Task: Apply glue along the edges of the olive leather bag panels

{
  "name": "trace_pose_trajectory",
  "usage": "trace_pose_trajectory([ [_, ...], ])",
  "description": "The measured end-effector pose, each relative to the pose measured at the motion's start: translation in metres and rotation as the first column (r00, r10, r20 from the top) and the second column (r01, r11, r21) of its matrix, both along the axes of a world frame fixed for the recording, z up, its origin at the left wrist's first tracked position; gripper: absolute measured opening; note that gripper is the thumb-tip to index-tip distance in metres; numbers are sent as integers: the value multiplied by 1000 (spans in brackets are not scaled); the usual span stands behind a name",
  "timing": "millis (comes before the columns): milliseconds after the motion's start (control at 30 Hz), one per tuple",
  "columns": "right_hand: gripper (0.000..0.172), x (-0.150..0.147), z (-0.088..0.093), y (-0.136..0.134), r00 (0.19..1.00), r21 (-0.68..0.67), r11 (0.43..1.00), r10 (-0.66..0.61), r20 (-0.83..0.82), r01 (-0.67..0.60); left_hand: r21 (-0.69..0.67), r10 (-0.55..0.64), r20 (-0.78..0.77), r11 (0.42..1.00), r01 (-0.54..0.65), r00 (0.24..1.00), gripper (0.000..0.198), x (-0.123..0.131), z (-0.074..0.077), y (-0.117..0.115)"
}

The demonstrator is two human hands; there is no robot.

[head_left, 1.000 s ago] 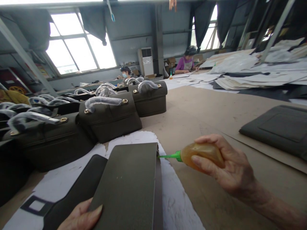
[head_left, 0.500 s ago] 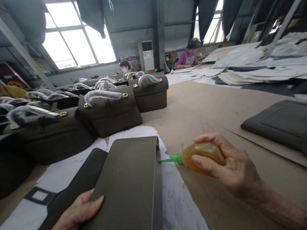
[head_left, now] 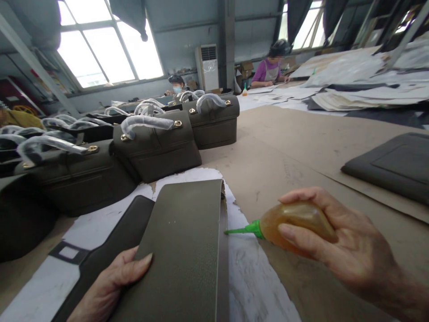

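Note:
My right hand (head_left: 338, 243) is closed around a small amber glue bottle (head_left: 295, 223) with a green nozzle. The nozzle tip touches the right edge of an olive-green leather panel (head_left: 187, 241). My left hand (head_left: 110, 286) grips that panel at its lower left, thumb on top, tilting it up. Under the panel lies a darker leather piece (head_left: 114, 243) on a white, glue-stained paper sheet (head_left: 248, 277).
Several finished olive handbags (head_left: 157, 145) with wrapped handles stand in a row at the left. A dark padded panel (head_left: 392, 165) lies at the right on the brown cardboard table (head_left: 295, 147). Paper patterns are piled at the far right. Two other people sit at the back.
The nozzle tip has slid down along the panel's right edge toward me. My view has moved a little closer and lower. My left thumb shows more on the panel.

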State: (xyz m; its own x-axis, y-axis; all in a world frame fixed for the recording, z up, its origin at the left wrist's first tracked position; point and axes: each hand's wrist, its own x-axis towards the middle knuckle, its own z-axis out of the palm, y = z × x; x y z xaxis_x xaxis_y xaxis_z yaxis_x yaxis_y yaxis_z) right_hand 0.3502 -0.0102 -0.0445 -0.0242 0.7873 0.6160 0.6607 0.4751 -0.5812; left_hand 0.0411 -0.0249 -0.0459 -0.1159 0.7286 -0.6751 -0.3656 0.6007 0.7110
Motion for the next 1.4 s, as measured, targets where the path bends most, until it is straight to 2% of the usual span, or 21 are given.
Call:
trace_pose_trajectory([
  [133, 14, 0, 3, -9, 999, 10, 1000, 8, 33, -9, -25, -42, 42, 999, 43, 998, 79, -7, -4, 1],
  [367, 15, -2, 4, -23, 992, 54, 997, -54, 117, 48, 5, -63, 5, 998, 63, 998, 54, -10, -7, 1],
  [567, 15, -1, -1, -3, 994, 65, 997, -57, 92, 51, 4, 2, 12, 1000, -2, 1000, 68, -2, -1, 1],
  [667, 17, 0, -5, 12, 988, 106, 988, -121, 98, 111, 37, 28, -8, 999, -27, 1000, 62, 5, 3, -1],
  [767, 16, 1, -6, 14, 985, 123, 984, -140, 101, 128, 36, 26, -19, 999, -25, 999, 58, 5, 3, -1],
  [900, 13, 0, -3, -2, 996, 57, 997, -57, 64, 54, -4, -22, -6, 1000, 22, 1000, 60, -2, -1, 2],
  [967, 14, -1, -2, -13, 998, 14, 999, -33, 59, 32, 3, -28, 12, 1000, 28, 1000, 51, -4, -3, 4],
  [1133, 19, -4, -4, -35, 995, -81, 993, -75, 72, 81, 38, -19, 103, 999, 15, 994, 33, 0, 0, 5],
  [1233, 20, -4, -7, -44, 996, -112, 991, -73, 44, 77, 76, -50, 81, 996, 44, 995, 32, 4, 4, 3],
  [1333, 20, -6, -10, -56, 998, -134, 989, -62, 23, 65, 125, -32, 55, 992, 24, 998, 22, 7, 6, 1],
  [1400, 21, -11, -14, -65, 993, -187, 975, -115, 27, 118, 140, -17, 59, 990, 9, 998, 19, 8, 6, 0],
])
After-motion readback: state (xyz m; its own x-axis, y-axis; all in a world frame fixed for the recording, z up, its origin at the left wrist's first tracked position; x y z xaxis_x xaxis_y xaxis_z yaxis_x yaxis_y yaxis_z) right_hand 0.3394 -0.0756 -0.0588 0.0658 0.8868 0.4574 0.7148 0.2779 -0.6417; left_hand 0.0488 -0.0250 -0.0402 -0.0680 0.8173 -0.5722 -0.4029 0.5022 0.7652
